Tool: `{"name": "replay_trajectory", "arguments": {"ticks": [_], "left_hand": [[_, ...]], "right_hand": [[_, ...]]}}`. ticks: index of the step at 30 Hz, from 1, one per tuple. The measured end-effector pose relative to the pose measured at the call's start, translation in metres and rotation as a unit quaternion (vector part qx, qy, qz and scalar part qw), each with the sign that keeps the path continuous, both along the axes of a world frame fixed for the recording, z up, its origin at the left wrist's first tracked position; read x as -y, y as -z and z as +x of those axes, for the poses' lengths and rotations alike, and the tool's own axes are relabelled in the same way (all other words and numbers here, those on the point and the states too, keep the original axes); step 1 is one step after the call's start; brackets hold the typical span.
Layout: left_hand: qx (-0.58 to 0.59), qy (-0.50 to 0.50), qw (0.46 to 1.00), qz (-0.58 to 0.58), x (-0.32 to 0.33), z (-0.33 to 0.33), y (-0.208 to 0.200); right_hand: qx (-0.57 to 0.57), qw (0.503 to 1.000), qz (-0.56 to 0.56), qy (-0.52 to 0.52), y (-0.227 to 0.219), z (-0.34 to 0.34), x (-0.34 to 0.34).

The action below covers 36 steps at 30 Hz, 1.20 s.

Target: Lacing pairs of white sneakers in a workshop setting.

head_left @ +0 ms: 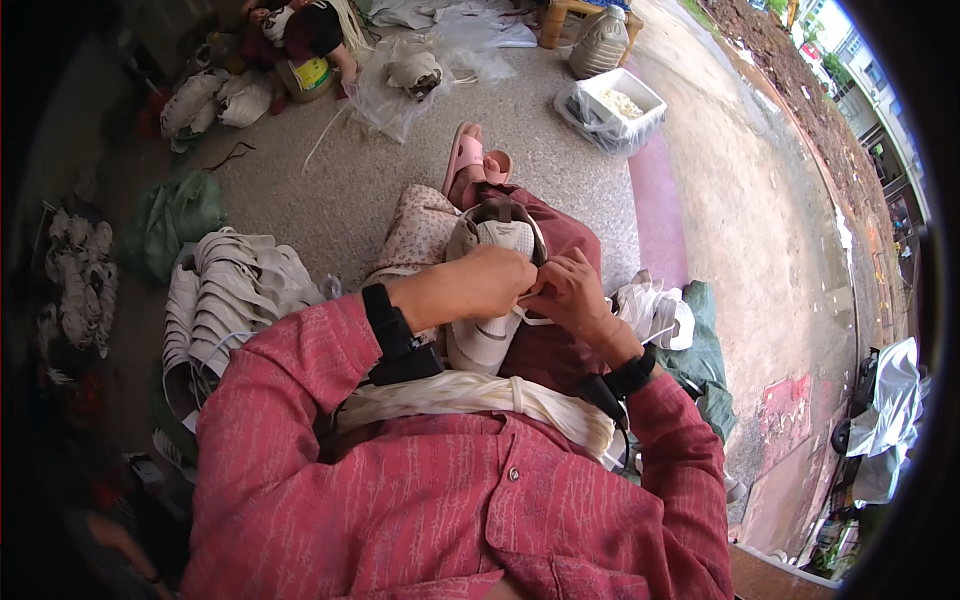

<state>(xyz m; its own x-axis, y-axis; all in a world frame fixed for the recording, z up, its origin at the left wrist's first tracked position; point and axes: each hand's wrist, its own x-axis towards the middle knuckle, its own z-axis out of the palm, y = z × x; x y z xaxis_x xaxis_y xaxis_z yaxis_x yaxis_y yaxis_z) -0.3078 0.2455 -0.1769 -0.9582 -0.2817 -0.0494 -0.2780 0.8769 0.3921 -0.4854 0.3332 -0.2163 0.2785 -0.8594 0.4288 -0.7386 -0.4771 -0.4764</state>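
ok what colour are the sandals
The sandals are pink, best seen in the head view.

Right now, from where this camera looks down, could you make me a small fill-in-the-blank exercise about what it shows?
1. The left hand and right hand are both at the ____ shoe, not at different ones.
2. The sandals are ____ in colour.
3. The stacked white shoe pieces lie on the person's ____ side.
4. The wrist straps are ____ in colour.

Missing words: same; pink; left; black.

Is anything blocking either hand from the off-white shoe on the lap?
Nothing visible is: the left hand lies over the middle of the off-white shoe, and the right hand is at its right side.
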Motion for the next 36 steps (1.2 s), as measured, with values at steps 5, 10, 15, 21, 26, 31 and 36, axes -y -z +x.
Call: {"name": "replay_trajectory", "arguments": {"ticks": [5, 10, 15, 21, 26, 31, 36], "left_hand": [[0.031, 0.013, 0.999, 0.024, 0.005, 0.001, 0.002], [-0.069, -0.017, 0.997, -0.039, 0.019, 0.01, 0.014], [-0.263, -0.118, 0.954, -0.087, 0.062, 0.061, -0.035], [-0.273, -0.195, 0.902, 0.272, 0.016, 0.086, 0.012], [-0.322, -0.319, 0.716, 0.531, -0.016, 0.094, 0.044], [-0.228, -0.273, 0.707, 0.611, -0.018, 0.101, 0.048], [-0.202, -0.278, 0.748, 0.568, -0.023, 0.096, 0.044]], "right_hand": [[-0.006, 0.999, 0.051, -0.006, -0.011, 0.0, 0.004], [-0.017, 0.997, 0.07, -0.04, -0.005, -0.004, 0.007], [0.029, 0.991, 0.124, -0.045, -0.024, 0.007, 0.0], [0.014, 0.991, 0.132, 0.025, -0.032, 0.027, -0.011], [-0.118, 0.992, -0.009, 0.033, -0.04, 0.055, -0.01], [0.062, 0.993, 0.09, 0.053, -0.021, 0.056, -0.01], [0.468, 0.814, 0.344, -0.007, -0.038, 0.041, -0.027]]}}
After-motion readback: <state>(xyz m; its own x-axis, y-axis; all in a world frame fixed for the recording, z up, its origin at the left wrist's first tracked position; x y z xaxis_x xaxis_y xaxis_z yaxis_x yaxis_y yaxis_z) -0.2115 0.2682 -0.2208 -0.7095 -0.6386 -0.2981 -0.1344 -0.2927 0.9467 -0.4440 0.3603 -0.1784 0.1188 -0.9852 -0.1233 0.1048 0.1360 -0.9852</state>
